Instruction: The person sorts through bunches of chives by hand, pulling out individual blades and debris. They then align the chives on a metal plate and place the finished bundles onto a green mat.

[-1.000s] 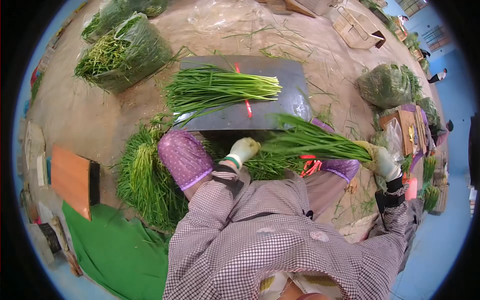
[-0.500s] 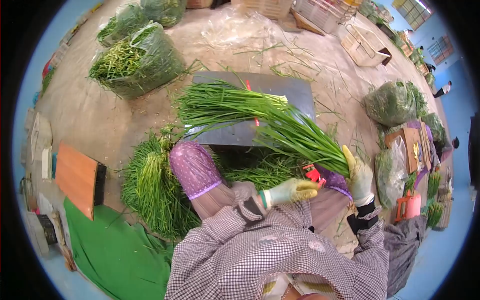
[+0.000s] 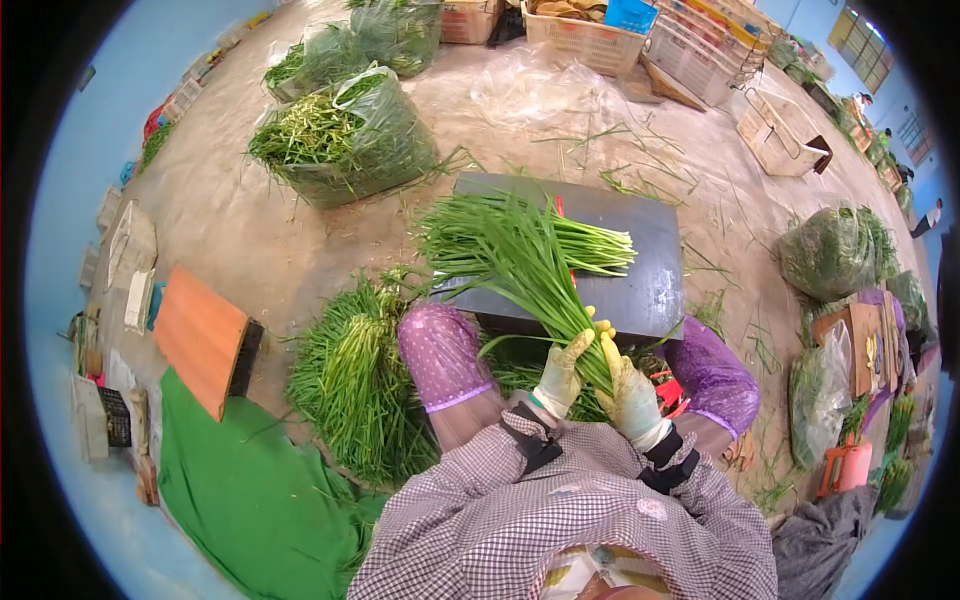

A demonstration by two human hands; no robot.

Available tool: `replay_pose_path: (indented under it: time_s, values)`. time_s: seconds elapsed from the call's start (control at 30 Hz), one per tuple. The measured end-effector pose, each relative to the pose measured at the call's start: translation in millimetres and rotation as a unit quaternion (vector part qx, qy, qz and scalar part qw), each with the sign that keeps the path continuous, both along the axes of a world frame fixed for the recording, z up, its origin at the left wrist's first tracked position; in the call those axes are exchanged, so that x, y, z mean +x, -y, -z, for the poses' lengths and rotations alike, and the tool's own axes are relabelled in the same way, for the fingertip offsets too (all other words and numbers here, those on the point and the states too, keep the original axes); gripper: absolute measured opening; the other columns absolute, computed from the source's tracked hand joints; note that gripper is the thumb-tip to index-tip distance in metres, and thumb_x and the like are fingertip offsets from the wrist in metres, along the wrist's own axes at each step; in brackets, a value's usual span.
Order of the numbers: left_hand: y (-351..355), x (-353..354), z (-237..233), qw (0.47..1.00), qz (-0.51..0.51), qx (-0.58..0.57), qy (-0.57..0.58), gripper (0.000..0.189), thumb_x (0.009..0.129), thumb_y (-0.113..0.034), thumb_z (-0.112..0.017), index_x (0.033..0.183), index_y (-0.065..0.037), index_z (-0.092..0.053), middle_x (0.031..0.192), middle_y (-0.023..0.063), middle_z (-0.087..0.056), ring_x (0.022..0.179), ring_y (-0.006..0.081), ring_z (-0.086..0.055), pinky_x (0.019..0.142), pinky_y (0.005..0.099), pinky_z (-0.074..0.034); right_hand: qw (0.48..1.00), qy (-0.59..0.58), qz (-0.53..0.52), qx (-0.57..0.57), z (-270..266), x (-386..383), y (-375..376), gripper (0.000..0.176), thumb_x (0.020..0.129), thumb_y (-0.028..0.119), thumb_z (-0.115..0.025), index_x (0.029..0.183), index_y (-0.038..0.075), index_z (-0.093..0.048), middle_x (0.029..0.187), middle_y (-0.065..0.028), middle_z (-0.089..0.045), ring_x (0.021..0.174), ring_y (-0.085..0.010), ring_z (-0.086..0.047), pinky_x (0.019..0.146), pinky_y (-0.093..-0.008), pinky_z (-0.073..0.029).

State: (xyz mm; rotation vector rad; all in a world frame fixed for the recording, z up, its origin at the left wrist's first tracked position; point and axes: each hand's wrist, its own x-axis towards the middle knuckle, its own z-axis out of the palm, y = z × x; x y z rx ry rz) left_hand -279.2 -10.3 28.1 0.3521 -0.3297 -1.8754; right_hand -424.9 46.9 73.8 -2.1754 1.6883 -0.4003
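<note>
A bunch of green chives (image 3: 545, 285) slants down from the board to my lap. My left hand (image 3: 562, 376), in a pale glove with yellow fingers, closes on the bunch's near end from the left. From the right, my right hand (image 3: 634, 398), gloved alike, is closed around the same end; the exact finger grip is partly hidden. Under the bunch's far leaves, more chives (image 3: 595, 246) lie across a dark grey board (image 3: 650, 290), pale stalk ends to the right. A red strip (image 3: 560, 207) runs beneath them. Red strips (image 3: 670, 392) also sit by my right knee.
A heap of chives (image 3: 345, 390) lies beside my left knee. An orange-topped stool (image 3: 200, 340) and green cloth (image 3: 250, 490) are further left. Filled plastic bags (image 3: 390, 130) stand beyond the board, crates (image 3: 780, 135) at the back right. Another bag (image 3: 830, 250) is at right.
My right hand has brought the chives' near end leftward and in toward my lap. My left hand, apart from them before, is now on the bunch. The view has shifted.
</note>
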Motion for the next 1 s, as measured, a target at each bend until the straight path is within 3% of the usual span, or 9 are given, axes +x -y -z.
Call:
replay_pose_path:
  time_s: [0.2,0.33,0.37,0.47,0.73,0.8,0.87,0.93,1.0]
  values:
    - [16,14,-2,0.995,0.000,0.026,-0.094,0.056,0.100,-0.021,-0.061,0.151,-0.011,-0.040,0.137,0.0186,-0.058,0.130,0.0322,-0.055,0.110,0.0468,-0.045,0.979,0.179,-0.023,0.096,-9,2,14,0.083,0.083,0.002,-0.066,0.156,0.005,-0.027,0.140,-0.0208,-0.054,0.124,-0.0316,-0.058,0.103,-0.0368,-0.048]
    - [25,21,13,0.997,-0.033,0.052,-0.038,0.057,0.099,-0.017,-0.064,0.151,-0.012,-0.040,0.118,0.0151,-0.066,0.111,0.0271,-0.065,0.101,0.0430,-0.052,0.951,0.270,-0.039,0.146,0,-3,17,0.083,0.085,-0.001,-0.063,0.158,0.006,-0.025,0.146,-0.0182,-0.051,0.132,-0.0245,-0.054,0.110,-0.0324,-0.041]
    - [26,20,1,0.997,-0.050,0.055,-0.023,0.056,0.097,-0.015,-0.066,0.148,-0.010,-0.043,0.101,0.0093,-0.066,0.092,0.0207,-0.065,0.090,0.0385,-0.055,0.953,0.266,-0.046,0.139,10,-7,18,0.082,0.085,0.005,-0.066,0.157,0.007,-0.026,0.144,-0.0187,-0.052,0.130,-0.0272,-0.055,0.108,-0.0341,-0.043]
    - [29,19,4,0.997,-0.081,0.001,0.015,0.051,0.096,-0.013,-0.067,0.144,-0.008,-0.049,0.092,0.0049,-0.062,0.084,0.0176,-0.061,0.082,0.0353,-0.055,0.961,0.235,-0.061,0.136,27,-13,24,0.083,0.087,0.018,-0.072,0.157,0.009,-0.029,0.141,-0.0197,-0.054,0.124,-0.0328,-0.059,0.103,-0.0376,-0.047]
    - [41,32,-5,0.985,-0.138,0.007,0.106,0.044,0.097,-0.010,-0.065,0.138,-0.003,-0.052,0.089,0.0037,-0.060,0.082,0.0159,-0.060,0.079,0.0314,-0.053,0.925,0.271,-0.090,0.252,70,-40,45,0.077,0.085,0.040,-0.077,0.146,0.007,-0.046,0.128,-0.0138,-0.066,0.117,-0.0295,-0.064,0.097,-0.0356,-0.050]
    - [45,44,-3,0.972,-0.157,-0.016,0.174,0.044,0.099,-0.013,-0.062,0.141,-0.004,-0.050,0.089,0.0028,-0.060,0.083,0.0149,-0.059,0.083,0.0326,-0.053,0.936,-0.040,-0.086,0.340,6,-39,64,0.068,0.085,0.038,-0.077,0.139,0.005,-0.053,0.120,-0.0137,-0.069,0.109,-0.0295,-0.067,0.092,-0.0373,-0.052]
    - [49,54,-15,0.981,-0.157,0.034,0.108,0.041,0.098,-0.013,-0.063,0.137,-0.004,-0.053,0.087,0.0017,-0.059,0.080,0.0132,-0.060,0.080,0.0324,-0.054,0.947,-0.103,-0.055,0.300,-7,-48,77,0.054,0.089,0.029,-0.075,0.133,0.005,-0.057,0.113,-0.0133,-0.070,0.102,-0.0278,-0.069,0.087,-0.0370,-0.054]
    - [61,64,-4,0.983,-0.176,0.025,0.051,0.044,0.099,-0.013,-0.062,0.141,-0.004,-0.049,0.087,0.0006,-0.057,0.080,0.0126,-0.058,0.086,0.0327,-0.053,0.935,0.305,0.036,0.180,36,-66,78,0.043,0.093,0.022,-0.071,0.132,0.005,-0.058,0.113,-0.0149,-0.070,0.099,-0.0278,-0.069,0.084,-0.0355,-0.055]
    - [67,67,-5,0.981,-0.187,0.011,0.038,0.045,0.099,-0.012,-0.062,0.141,-0.004,-0.048,0.088,0.0008,-0.058,0.081,0.0124,-0.058,0.086,0.0326,-0.053,0.959,0.280,0.045,0.029,14,-46,89,0.044,0.096,0.018,-0.067,0.137,0.006,-0.056,0.115,-0.0131,-0.068,0.101,-0.0237,-0.067,0.089,-0.0337,-0.053]
